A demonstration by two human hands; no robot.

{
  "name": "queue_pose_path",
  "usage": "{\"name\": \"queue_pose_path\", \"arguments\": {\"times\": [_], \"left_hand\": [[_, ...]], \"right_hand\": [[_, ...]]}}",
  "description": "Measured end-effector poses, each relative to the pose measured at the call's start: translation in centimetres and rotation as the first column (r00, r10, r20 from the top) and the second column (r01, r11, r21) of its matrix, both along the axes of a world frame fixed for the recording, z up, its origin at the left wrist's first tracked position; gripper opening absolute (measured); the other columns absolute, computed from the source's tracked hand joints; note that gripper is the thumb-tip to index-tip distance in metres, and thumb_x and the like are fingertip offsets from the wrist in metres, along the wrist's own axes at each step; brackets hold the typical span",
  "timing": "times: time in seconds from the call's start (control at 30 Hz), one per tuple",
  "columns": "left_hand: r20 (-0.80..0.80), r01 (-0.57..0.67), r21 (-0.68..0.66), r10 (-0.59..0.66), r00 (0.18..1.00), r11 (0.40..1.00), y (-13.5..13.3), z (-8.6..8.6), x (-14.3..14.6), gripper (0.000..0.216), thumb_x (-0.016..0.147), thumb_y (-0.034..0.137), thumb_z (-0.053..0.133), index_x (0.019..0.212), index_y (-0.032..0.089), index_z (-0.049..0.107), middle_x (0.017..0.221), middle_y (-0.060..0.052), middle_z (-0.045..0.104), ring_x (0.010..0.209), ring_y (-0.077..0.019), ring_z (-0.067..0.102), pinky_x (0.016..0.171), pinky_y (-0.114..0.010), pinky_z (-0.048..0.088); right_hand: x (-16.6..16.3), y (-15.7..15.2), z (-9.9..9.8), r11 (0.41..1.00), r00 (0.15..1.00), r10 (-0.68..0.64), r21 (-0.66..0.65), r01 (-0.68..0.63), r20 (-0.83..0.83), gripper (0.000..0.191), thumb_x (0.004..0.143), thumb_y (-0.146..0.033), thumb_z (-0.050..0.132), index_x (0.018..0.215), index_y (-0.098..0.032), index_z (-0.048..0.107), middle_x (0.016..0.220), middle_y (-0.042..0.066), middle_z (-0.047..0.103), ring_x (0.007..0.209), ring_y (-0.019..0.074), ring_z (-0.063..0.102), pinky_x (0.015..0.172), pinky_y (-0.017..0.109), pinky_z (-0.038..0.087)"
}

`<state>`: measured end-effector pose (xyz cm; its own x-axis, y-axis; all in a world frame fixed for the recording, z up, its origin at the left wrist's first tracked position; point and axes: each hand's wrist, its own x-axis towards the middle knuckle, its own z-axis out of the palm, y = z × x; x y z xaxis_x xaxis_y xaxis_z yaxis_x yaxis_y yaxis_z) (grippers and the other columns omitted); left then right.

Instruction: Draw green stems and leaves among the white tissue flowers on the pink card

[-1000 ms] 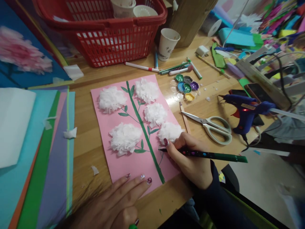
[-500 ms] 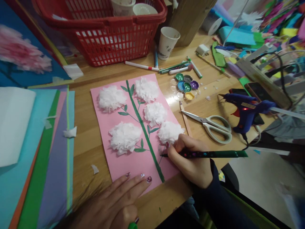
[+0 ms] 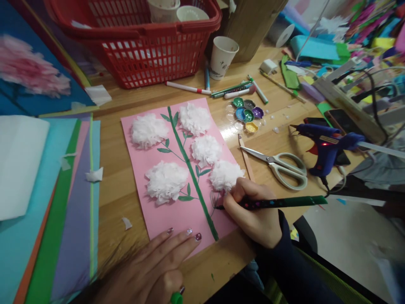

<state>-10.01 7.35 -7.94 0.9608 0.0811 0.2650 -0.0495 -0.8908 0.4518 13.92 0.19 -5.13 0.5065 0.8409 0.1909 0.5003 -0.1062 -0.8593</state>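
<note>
Your right hand (image 3: 257, 215), fingers closed around a dark green marker (image 3: 284, 202), draws at the pink sheet (image 3: 171, 223), which lies on the wooden table (image 3: 117, 177) in front of you. The nib rests on the paper to the right of the painted green stem (image 3: 190, 165), just below the lowest of three white blooms on that side (image 3: 225, 175). A second ago it stood higher, close under the bloom, with only a faint start of a line there; now a looped outline (image 3: 214, 198) shows beside it. The marker's back end has swung up slightly as the nib came down.

Your left hand (image 3: 158, 261) has not shifted noticeably: three fingers lie extended on the sheet's lower edge, while the thumb and index finger are curled in around a green cap (image 3: 176, 298), partly cut off by the bottom of the view.

To the right of the sheet, the scissors (image 3: 284, 169), the blue glue gun (image 3: 325, 145) and the paint palette (image 3: 248, 114) lie where they did before, as does the red basket (image 3: 158, 59) beyond, near a paper cup (image 3: 223, 59).
</note>
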Motion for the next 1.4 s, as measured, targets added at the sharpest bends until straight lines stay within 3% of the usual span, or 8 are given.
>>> {"name": "queue_pose_path", "arguments": {"times": [0.23, 0.4, 0.63, 0.73, 0.87, 1.0, 1.17, 1.4], "left_hand": [[0.022, -0.003, 0.047, 0.002, 1.0, 0.999, 0.2, 0.5, 0.3, 0.021, 0.082, 0.007, 0.038, 0.08, 0.022, 0.053, 0.145, 0.0, 0.049, 0.137, -0.0125, 0.039, 0.112, -0.027, 0.036], [0.0, 0.023, 0.182, -0.024, 1.0, 0.983, 0.3, 1.2, 0.9, 0.029, 0.093, 0.017, 0.037, 0.112, 0.019, 0.058, 0.138, 0.002, 0.056, 0.125, -0.0088, 0.054, 0.096, -0.019, 0.049], [-0.059, 0.023, 0.219, -0.01, 0.998, 0.975, -0.9, 1.4, 0.9, 0.03, 0.097, 0.032, 0.043, 0.118, 0.015, 0.058, 0.144, -0.005, 0.049, 0.128, -0.0167, 0.052, 0.098, -0.026, 0.052], [-0.069, 0.01, 0.167, 0.001, 0.998, 0.986, -1.5, 0.8, 0.7, 0.039, 0.097, 0.035, 0.043, 0.128, 0.012, 0.051, 0.15, -0.01, 0.039, 0.133, -0.0216, 0.046, 0.097, -0.033, 0.054], [-0.129, 0.032, 0.061, -0.024, 0.991, 0.998, -3.3, -1.1, 0.7, 0.049, 0.091, 0.011, 0.04, 0.14, 0.007, 0.039, 0.146, -0.009, 0.045, 0.132, -0.0182, 0.047, 0.099, -0.029, 0.052], [-0.161, 0.046, -0.044, -0.052, 0.986, 0.998, -4.7, -3.2, 0.2, 0.055, 0.089, 0.009, 0.04, 0.144, 0.014, 0.039, 0.141, -0.006, 0.052, 0.125, -0.0168, 0.055, 0.1, -0.027, 0.051], [-0.187, 0.084, -0.08, -0.097, 0.978, 0.993, -3.3, -5.1, -0.9, 0.064, 0.087, 0.015, 0.048, 0.149, 0.021, 0.029, 0.141, -0.002, 0.052, 0.126, -0.0176, 0.054, 0.106, -0.031, 0.045], [-0.144, 0.121, 0.033, -0.115, 0.983, 0.992, -2.4, -3.1, -0.3, 0.05, 0.089, 0.01, 0.042, 0.139, 0.016, 0.044, 0.141, -0.002, 0.051, 0.13, -0.0152, 0.048, 0.111, -0.029, 0.038]], "right_hand": [[0.0, -0.7, -0.5, 0.992, 0.982, -0.12, 0.008, 0.122, -0.148, 0.036, 0.078, -0.014, 0.062, 0.054, -0.021, 0.036, 0.047, -0.007, 0.041, 0.042, 0.0057, 0.038, 0.042, 0.021, 0.03], [-1.2, -1.8, -0.5, 0.957, 0.903, -0.29, -0.073, 0.282, -0.317, 0.037, 0.082, -0.025, 0.066, 0.056, -0.022, 0.04, 0.047, -0.005, 0.049, 0.041, 0.0082, 0.045, 0.039, 0.022, 0.034], [-1.4, -1.6, 0.5, 0.904, 0.887, -0.427, -0.063, 0.423, -0.174, 0.035, 0.077, -0.021, 0.066, 0.052, -0.02, 0.042, 0.044, -0.007, 0.043, 0.039, 0.0063, 0.041, 0.038, 0.019, 0.032], [-1.2, -1.6, 0.3, 0.906, 0.896, -0.423, -0.037, 0.422, -0.134, 0.033, 0.075, -0.019, 0.064, 0.051, -0.02, 0.041, 0.046, -0.006, 0.043, 0.042, 0.0065, 0.041, 0.04, 0.02, 0.032], [-1.1, -1.8, -0.2, 0.908, 0.897, -0.419, -0.04, 0.418, -0.143, 0.033, 0.078, -0.02, 0.064, 0.054, -0.021, 0.041, 0.048, -0.006, 0.046, 0.043, 0.0075, 0.042, 0.042, 0.021, 0.035], [-0.7, -2.0, -0.3, 0.904, 0.903, -0.426, 0.016, 0.428, -0.054, 0.034, 0.077, -0.016, 0.063, 0.053, -0.021, 0.04, 0.048, -0.007, 0.043, 0.044, 0.0073, 0.04, 0.043, 0.021, 0.033], [-0.2, -2.2, -0.4, 0.923, 0.924, -0.382, 0.039, 0.383, -0.027, 0.035, 0.077, -0.014, 0.061, 0.053, -0.021, 0.037, 0.049, -0.007, 0.04, 0.045, 0.0073, 0.037, 0.044, 0.022, 0.032], [-0.4, -2.3, -0.7, 0.923, 0.923, -0.384, -0.001, 0.384, -0.035, 0.034, 0.081, -0.017, 0.061, 0.055, -0.021, 0.039, 0.05, -0.006, 0.042, 0.046, 0.008, 0.039, 0.046, 0.024, 0.032]]}}
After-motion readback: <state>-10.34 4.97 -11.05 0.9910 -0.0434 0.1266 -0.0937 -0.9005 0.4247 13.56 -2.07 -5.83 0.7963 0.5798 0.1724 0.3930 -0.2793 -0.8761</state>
